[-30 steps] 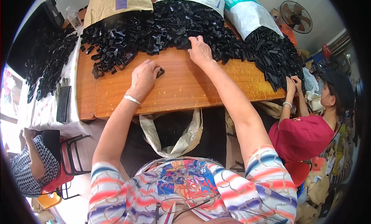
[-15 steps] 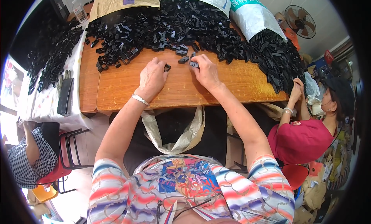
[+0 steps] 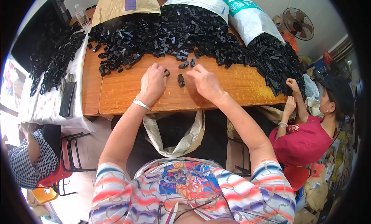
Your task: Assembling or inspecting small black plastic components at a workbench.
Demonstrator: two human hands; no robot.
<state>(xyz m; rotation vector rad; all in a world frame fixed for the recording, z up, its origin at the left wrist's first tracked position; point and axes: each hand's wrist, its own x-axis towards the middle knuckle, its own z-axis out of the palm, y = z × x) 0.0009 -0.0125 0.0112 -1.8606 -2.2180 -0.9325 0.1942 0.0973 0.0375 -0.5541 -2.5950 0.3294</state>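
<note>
My left hand (image 3: pixel 152 84) rests on the wooden table with a small black plastic part (image 3: pixel 167 72) pinched between thumb and fingers. To its right, my right hand (image 3: pixel 208 84) hovers over the table with bent fingers slightly apart and no part visible in them. Between the hands lies a dark rectangular plastic part (image 3: pixel 181 80), a little left of the right fingertips. Just beyond those fingertips are two loose dark parts, one lying flat (image 3: pixel 183 64) and the other on end (image 3: pixel 193 62).
A large heap of black plastic parts (image 3: pixel 154 36) spills from a brown sack (image 3: pixel 112 5) and a white sack (image 3: pixel 197 0). Longer black pieces (image 3: pixel 270 56) spill from another sack (image 3: pixel 253 21). An open sack (image 3: pixel 193 137) hangs at the near table edge. Co-workers sit at both sides.
My right hand has let go of the grey part and drawn slightly right. A dark part now lies between my hands. The left hand still holds its part.
</note>
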